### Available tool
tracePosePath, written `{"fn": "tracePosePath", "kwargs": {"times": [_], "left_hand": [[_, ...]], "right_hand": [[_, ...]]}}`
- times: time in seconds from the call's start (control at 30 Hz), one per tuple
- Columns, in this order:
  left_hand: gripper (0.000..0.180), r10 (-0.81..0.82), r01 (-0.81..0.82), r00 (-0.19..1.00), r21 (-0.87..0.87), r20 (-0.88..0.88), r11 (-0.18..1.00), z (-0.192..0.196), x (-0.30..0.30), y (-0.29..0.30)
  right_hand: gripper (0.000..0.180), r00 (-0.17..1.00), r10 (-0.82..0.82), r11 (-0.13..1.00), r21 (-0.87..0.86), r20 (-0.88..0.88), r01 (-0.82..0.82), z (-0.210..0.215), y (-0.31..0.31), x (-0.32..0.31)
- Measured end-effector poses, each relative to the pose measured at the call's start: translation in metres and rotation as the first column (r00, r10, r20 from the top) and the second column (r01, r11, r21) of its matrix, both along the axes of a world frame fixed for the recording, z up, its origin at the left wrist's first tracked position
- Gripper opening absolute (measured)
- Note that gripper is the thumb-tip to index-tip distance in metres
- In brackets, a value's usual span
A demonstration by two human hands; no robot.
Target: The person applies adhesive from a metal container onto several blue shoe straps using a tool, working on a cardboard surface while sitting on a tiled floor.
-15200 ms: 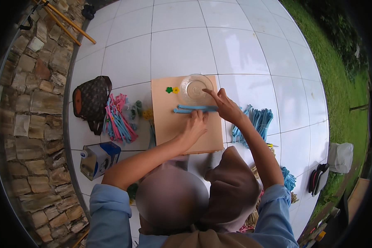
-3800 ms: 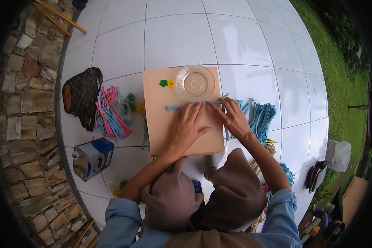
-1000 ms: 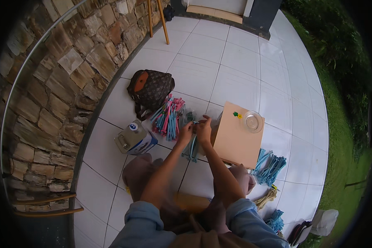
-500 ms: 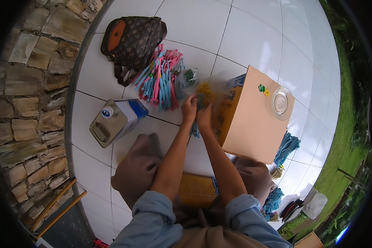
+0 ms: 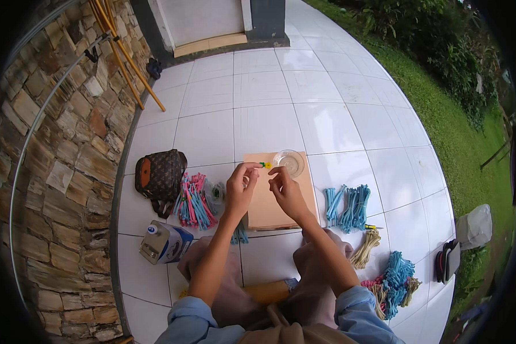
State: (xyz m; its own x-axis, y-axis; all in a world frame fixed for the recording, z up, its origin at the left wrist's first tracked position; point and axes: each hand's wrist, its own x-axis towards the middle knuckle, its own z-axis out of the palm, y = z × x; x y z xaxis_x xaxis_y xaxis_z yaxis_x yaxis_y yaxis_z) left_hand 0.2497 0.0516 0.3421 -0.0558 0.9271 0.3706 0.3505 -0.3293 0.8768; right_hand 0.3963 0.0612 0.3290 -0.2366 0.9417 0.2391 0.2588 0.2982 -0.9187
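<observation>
My left hand (image 5: 242, 186) is over the left part of a tan board (image 5: 278, 203), its index finger reaching beside a small green and yellow flower-shaped piece (image 5: 266, 165). Whether the fingertips touch that piece is hard to see. Opposite it, my right hand (image 5: 288, 195) has its fingers curled in a pinch just below a round clear glass dish (image 5: 292, 156) on the board. Anything within either hand's fingertips is too small to make out. Pink and blue strips (image 5: 196, 200) lie left of the board, beside a clear plastic bag (image 5: 217, 192).
On the left are a brown patterned backpack (image 5: 161, 175) and a metal can (image 5: 163, 243). Blue strip bundles (image 5: 354, 207), a beige bundle (image 5: 366, 249) and a mixed heap of bundles (image 5: 397, 275) lie on the right. A stone wall (image 5: 57, 189) borders the tiles.
Both hands have come away from the plastic bag and now hover over the board near the flower piece and dish. The view has tilted up, showing more floor and a doorway.
</observation>
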Motion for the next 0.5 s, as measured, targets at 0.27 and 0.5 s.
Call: {"fn": "tracePosePath", "kwargs": {"times": [0.27, 0.5], "left_hand": [[0.015, -0.488, 0.442, 0.823, -0.213, -0.290, 0.871, -0.023, 0.090, -0.003], [0.016, -0.433, 0.339, 0.868, -0.345, -0.244, 0.875, -0.069, 0.137, 0.024]], "right_hand": [[0.015, 0.936, -0.270, 0.960, -0.012, 0.226, 0.280, -0.064, -0.025, 0.086], [0.031, 0.766, -0.337, 0.893, -0.072, 0.548, 0.444, -0.069, -0.041, 0.143]]}}
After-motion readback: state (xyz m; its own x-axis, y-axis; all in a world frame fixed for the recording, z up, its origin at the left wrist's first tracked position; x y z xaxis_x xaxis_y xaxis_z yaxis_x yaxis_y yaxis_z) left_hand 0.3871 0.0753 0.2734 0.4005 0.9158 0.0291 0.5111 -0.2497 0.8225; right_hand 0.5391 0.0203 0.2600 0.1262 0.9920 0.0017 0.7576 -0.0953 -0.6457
